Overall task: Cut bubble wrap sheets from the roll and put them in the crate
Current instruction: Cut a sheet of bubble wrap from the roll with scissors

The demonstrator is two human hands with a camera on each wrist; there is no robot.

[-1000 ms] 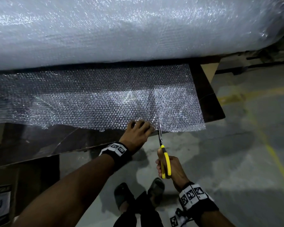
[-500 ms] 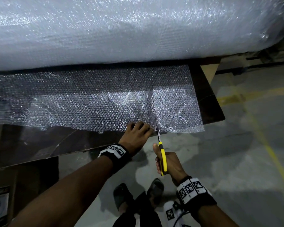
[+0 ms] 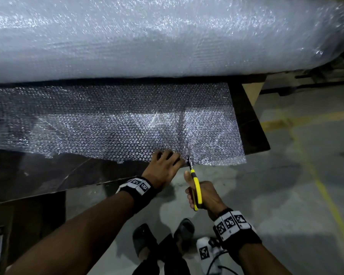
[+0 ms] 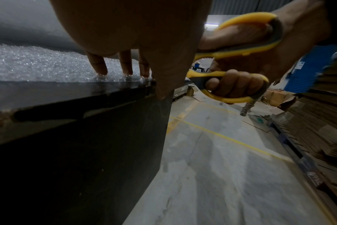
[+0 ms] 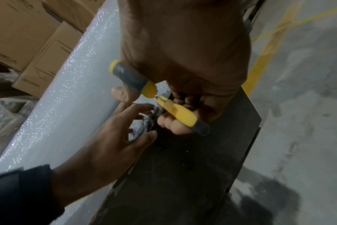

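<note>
Beneath the roll (image 3: 147,36), on the dark table (image 3: 252,124), my left hand (image 3: 163,169) pins the sheet (image 3: 107,132) with fingers extended; my right hand (image 3: 205,195), gripping the scissors (image 3: 195,185), starts cutting; next, drive toward the roll.

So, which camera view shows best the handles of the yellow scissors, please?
The left wrist view: both handle loops of the scissors face the camera, with the right hand gripping them. The head view shows them edge-on, one yellow strip. The right wrist view shows only two handle parts, mostly behind the palm.
</note>
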